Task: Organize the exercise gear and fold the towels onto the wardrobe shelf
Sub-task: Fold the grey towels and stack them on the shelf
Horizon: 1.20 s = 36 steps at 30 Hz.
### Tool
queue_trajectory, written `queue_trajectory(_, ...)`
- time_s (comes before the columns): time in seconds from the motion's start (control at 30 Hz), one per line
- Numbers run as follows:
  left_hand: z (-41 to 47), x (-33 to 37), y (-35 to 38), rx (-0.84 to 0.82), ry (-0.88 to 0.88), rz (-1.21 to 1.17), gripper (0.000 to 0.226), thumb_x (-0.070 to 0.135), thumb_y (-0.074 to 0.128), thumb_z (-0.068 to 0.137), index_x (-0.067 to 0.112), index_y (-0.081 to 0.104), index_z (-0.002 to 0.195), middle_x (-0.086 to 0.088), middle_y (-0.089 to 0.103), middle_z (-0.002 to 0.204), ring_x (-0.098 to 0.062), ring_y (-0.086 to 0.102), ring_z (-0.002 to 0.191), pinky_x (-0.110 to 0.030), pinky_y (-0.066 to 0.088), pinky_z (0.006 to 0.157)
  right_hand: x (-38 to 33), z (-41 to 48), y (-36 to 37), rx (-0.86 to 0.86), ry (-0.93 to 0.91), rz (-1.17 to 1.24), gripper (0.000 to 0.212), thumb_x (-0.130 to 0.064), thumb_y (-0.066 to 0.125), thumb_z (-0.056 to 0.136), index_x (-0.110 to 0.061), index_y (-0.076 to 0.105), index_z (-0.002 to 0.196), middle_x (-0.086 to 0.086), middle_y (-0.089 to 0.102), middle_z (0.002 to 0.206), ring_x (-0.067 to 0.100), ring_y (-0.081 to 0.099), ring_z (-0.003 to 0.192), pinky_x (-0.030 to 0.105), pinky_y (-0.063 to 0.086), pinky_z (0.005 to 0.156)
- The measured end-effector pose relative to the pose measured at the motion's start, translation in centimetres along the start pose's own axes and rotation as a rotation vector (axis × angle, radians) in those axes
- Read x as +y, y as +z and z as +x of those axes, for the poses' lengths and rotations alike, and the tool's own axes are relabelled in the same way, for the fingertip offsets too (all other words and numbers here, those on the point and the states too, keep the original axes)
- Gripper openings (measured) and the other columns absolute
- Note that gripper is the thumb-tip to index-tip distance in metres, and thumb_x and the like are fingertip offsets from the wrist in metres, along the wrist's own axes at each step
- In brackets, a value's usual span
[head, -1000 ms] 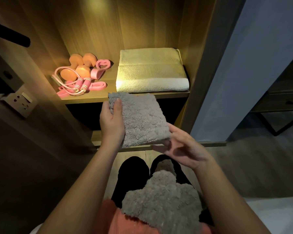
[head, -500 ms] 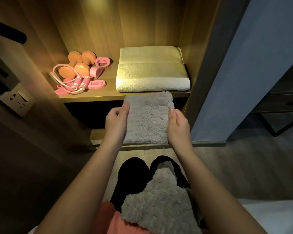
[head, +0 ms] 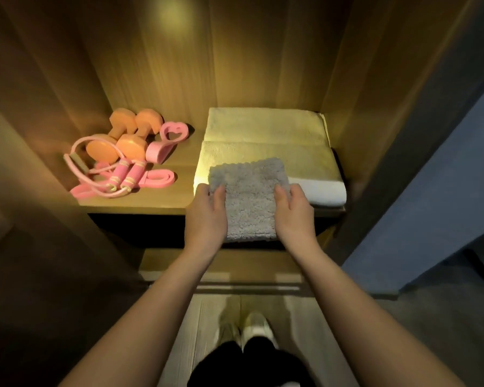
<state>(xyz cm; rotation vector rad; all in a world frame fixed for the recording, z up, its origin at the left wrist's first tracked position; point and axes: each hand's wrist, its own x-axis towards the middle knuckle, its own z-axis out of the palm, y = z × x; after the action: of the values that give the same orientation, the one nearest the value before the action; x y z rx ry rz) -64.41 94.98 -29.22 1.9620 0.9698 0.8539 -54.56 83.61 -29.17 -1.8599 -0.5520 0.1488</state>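
Carrying the folded grey towel (head: 248, 199) to the shelf (head: 140, 203) is the step in hand, as we judge it. Our left hand (head: 207, 216) grips its left edge and our right hand (head: 294, 216) its right edge, thumbs on top. The towel's far half lies over the front of the folded white towel (head: 266, 135); its near half hangs out past the shelf's front edge. We cannot tell whether it rests on the white towel yet.

Next, we think, it needs pushing further in, squaring on the white towel, then both grips letting go. The pink and orange exercise gear (head: 123, 155) sits grouped at the shelf's left.

Half a second ago the grey towel was below and in front of the shelf edge. The second grey towel on our lap has gone from view.
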Motion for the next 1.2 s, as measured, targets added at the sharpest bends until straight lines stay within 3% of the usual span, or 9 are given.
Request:
queue_trajectory(0.1,6.5,0.3,1.7,0.005,-0.032,-0.069,0.025,0.037,0.051,0.098,0.012,0.047,0.094,0.003,0.057,0.078,-0.008,0.052,0.068,-0.014,0.034,0.050,-0.2,6.3,1.0,-0.076,0.080,0.063,0.027,-0.036,0.042,0.101,-0.018,0.047,0.082,-0.004,0.046,0.073,0.009,0.043,0.065,0.024,0.034,0.056)
queue_trajectory(0.3,19.1,0.0,4.9,-0.080,-0.209,-0.252,0.015,0.019,0.053,0.098,0.010,0.053,0.110,-0.014,0.063,0.110,-0.030,0.059,0.102,-0.042,0.049,0.092,-1.0,17.9,3.4,-0.238,0.372,0.293,0.006,-0.023,0.055,0.096,-0.027,0.055,0.100,-0.001,0.059,0.094,0.020,0.058,0.083,0.034,0.054,0.067)
queue_trajectory(0.37,21.9,-0.2,6.0,-0.070,-0.132,-0.179,0.022,0.010,0.051,0.096,0.004,0.055,0.116,-0.012,0.061,0.105,-0.025,0.056,0.095,-0.034,0.046,0.082,-0.6,20.6,4.4,-0.251,0.269,0.323,0.015,-0.014,0.055,0.096,-0.029,0.053,0.098,-0.007,0.057,0.095,0.016,0.059,0.083,0.036,0.056,0.067)
queue_trajectory(0.5,26.7,-0.5,8.0,-0.032,-0.085,-0.251,0.012,0.003,0.050,0.096,0.009,0.054,0.106,-0.007,0.059,0.088,-0.022,0.052,0.082,-0.026,0.043,0.067,0.0,25.4,7.1,-0.130,0.175,0.256,0.033,-0.008,0.053,0.097,-0.012,0.048,0.129,0.001,0.052,0.111,0.028,0.059,0.101,0.041,0.056,0.070)
queue_trajectory(0.67,30.9,-2.0,9.7,-0.001,-0.073,-0.241,0.019,0.004,0.053,0.095,0.004,0.056,0.115,-0.023,0.066,0.106,-0.026,0.059,0.088,-0.044,0.052,0.087,1.4,29.0,9.9,-0.061,0.113,0.090,0.039,-0.013,0.059,0.094,-0.012,0.049,0.132,0.006,0.057,0.110,0.022,0.056,0.096,0.034,0.049,0.078)
queue_trajectory(0.83,32.6,-4.3,11.0,-0.034,-0.053,-0.011,0.022,0.010,0.052,0.096,0.006,0.057,0.117,-0.018,0.067,0.107,-0.033,0.063,0.094,-0.026,0.042,0.074,2.2,29.9,11.6,-0.046,0.217,0.090,0.033,-0.005,0.062,0.090,-0.007,0.046,0.119,0.014,0.053,0.113,0.030,0.059,0.095,0.049,0.059,0.071)
queue_trajectory(0.97,32.9,-4.2,10.4,0.006,-0.069,0.249,0.034,0.016,0.054,0.095,0.007,0.046,0.127,-0.020,0.058,0.121,-0.038,0.058,0.107,-0.038,0.044,0.079,1.7,29.9,11.3,-0.022,0.099,-0.308,0.043,-0.018,0.062,0.087,-0.015,0.039,0.124,0.013,0.058,0.112,0.035,0.064,0.091,0.044,0.058,0.070)
queue_trajectory(1.1,31.7,-4.1,9.7,-0.052,0.468,0.495,0.049,0.022,0.044,0.099,0.012,0.036,0.147,-0.011,0.035,0.152,-0.036,0.048,0.126,-0.050,0.042,0.099,2.1,30.2,11.3,-0.085,-0.358,-0.683,0.058,-0.028,0.044,0.098,-0.017,0.023,0.151,0.004,0.026,0.157,0.026,0.028,0.142,0.045,0.032,0.111)
queue_trajectory(1.2,31.9,-4.9,10.4,-0.330,0.529,0.680,0.057,0.033,0.031,0.104,0.021,0.012,0.156,0.002,0.004,0.164,-0.016,0.005,0.150,-0.051,0.014,0.119,2.7,30.6,11.9,-0.364,-0.377,-0.781,0.061,-0.035,0.025,0.104,-0.018,-0.003,0.155,-0.001,-0.011,0.163,0.019,-0.010,0.149,0.051,0.003,0.121)
